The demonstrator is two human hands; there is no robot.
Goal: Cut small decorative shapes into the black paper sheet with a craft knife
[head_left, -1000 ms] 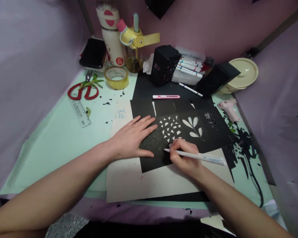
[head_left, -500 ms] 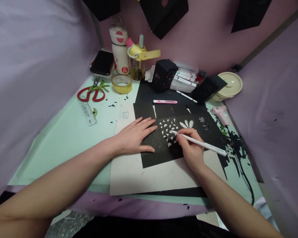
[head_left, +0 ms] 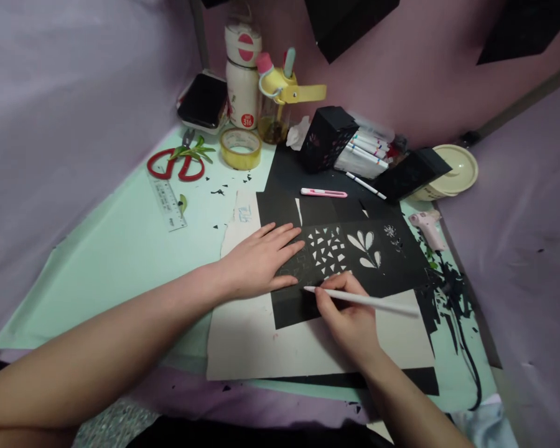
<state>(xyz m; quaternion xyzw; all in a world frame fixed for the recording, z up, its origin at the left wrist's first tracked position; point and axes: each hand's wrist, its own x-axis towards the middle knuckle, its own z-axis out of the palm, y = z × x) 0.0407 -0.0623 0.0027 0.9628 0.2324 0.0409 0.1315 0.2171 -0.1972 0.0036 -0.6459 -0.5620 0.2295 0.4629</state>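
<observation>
My left hand (head_left: 264,258) lies flat, fingers spread, on the left part of the black card (head_left: 292,311) and on the pale board (head_left: 242,348) beneath it. A white pen (head_left: 373,301) is pinched in my right hand (head_left: 348,314), its tip at the lower left of the card, near my left thumb. Between and beyond my hands, the card shows a patch of small cut-out shapes (head_left: 326,250), a leafy cut-out (head_left: 366,246) and a small flower pattern (head_left: 392,236). Faint lines show beside my left fingertips.
Behind the card lie a pink cutter (head_left: 323,193) and a marker (head_left: 366,186). Red-handled scissors (head_left: 191,168), a ruler (head_left: 170,205), tape (head_left: 241,149) and bottles (head_left: 242,81) stand or lie back left. At right are a glue gun (head_left: 428,229), black scraps (head_left: 452,298) and a lidded bowl (head_left: 455,171).
My right hand has moved the pen down and left, off the cut-out shapes, to the card's lower left. My left hand stays flat. The camera view has shifted a little.
</observation>
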